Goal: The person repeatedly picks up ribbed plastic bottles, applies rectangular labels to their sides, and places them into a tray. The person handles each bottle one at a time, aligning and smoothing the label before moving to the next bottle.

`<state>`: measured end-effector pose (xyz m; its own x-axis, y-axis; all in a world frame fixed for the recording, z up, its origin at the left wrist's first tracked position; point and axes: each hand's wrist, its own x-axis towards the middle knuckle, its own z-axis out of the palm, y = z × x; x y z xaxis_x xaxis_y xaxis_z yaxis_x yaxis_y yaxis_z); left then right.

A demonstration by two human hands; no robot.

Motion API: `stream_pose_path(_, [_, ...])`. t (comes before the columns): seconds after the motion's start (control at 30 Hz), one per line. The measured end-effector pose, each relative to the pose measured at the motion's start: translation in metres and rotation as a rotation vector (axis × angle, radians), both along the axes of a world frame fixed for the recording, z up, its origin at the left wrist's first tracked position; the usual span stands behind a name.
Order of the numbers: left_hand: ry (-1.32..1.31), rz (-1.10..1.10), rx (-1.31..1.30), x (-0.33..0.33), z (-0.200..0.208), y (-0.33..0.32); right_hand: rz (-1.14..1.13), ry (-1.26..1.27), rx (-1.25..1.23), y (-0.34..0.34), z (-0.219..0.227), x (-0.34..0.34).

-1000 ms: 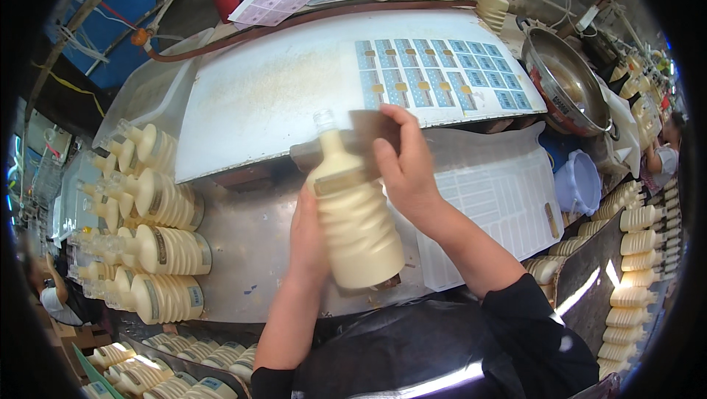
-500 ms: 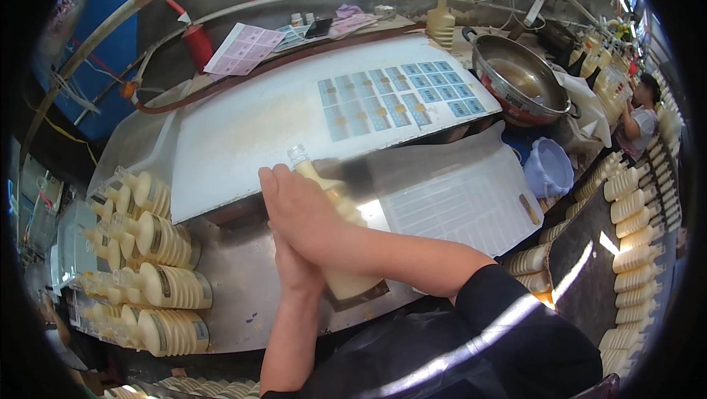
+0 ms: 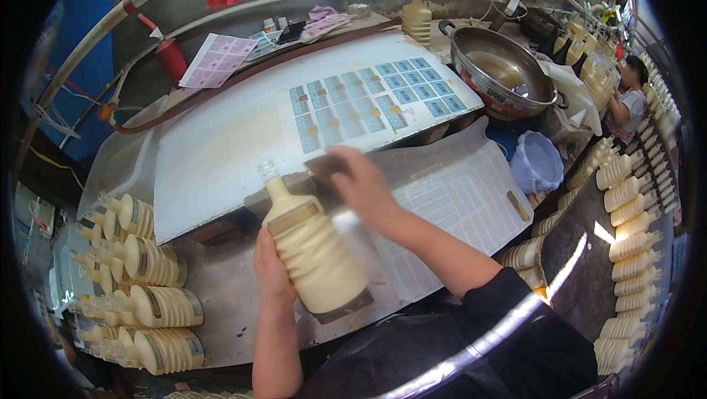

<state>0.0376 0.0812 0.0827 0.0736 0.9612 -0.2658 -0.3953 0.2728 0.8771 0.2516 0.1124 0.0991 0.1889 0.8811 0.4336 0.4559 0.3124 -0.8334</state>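
Observation:
A ribbed cream-coloured bottle (image 3: 313,248) leans over the metal worktop, its clear threaded neck pointing up and left. It carries a gold-brown band at its shoulder and a dark band round its base. My left hand (image 3: 272,270) is closed on the bottle's left side, fingers partly hidden behind it. Off the bottle's upper right, my right hand (image 3: 368,189) is blurred by motion. Its fingers are bent around a small flat brownish piece (image 3: 319,168), too smeared to name. Beyond both hands, rows of blue-and-gold label pieces (image 3: 353,108) lie on a white board (image 3: 221,141).
Similar bottles (image 3: 158,266) lie stacked at the left. A translucent sheet (image 3: 456,211) bears a small brown strip (image 3: 518,206). Behind are a two-handled metal pan (image 3: 501,68), a lilac bucket (image 3: 536,162) and a red bottle (image 3: 171,60). Another person (image 3: 626,104) sits far right.
My right hand has lifted off the bottle and moved right, uncovering its front. The bottle, in my left hand, now shows its shoulder band. The whole view has shifted slightly.

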Motion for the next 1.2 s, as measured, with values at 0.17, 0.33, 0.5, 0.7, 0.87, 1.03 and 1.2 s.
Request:
stream_pose_path(0.17, [0.128, 0.067, 0.031, -0.013, 0.0, -0.021, -0.153, 0.01, -0.204, 0.016, 0.014, 0.099])
stream_pose_path(0.33, [0.29, 0.102, 0.118, -0.017, -0.013, -0.068, -0.271, -0.747, -0.015, 0.018, 0.011, 0.131])
stream_pose_path(0.5, [0.526, 0.096, 0.376, -0.001, -0.026, -0.101, -0.261, -1.075, 0.214, 0.007, -0.006, 0.144])
stream_pose_path(0.7, [0.716, 0.108, 0.413, -0.01, -0.03, -0.118, -0.028, -0.555, -0.101, -0.03, 0.025, 0.105])
stream_pose_path(0.87, [0.601, 0.042, 0.421, -0.018, -0.032, -0.115, 0.45, -0.65, 0.2, -0.092, 0.052, 0.019])
stream_pose_path(1.03, [0.319, -0.024, 0.357, -0.023, -0.027, -0.108, 0.658, -0.949, 0.481, -0.115, 0.045, 0.0])
stream_pose_path(1.2, [0.346, 0.073, 0.289, -0.004, -0.024, -0.107, 0.641, -0.993, 0.549, -0.113, 0.031, 0.012])
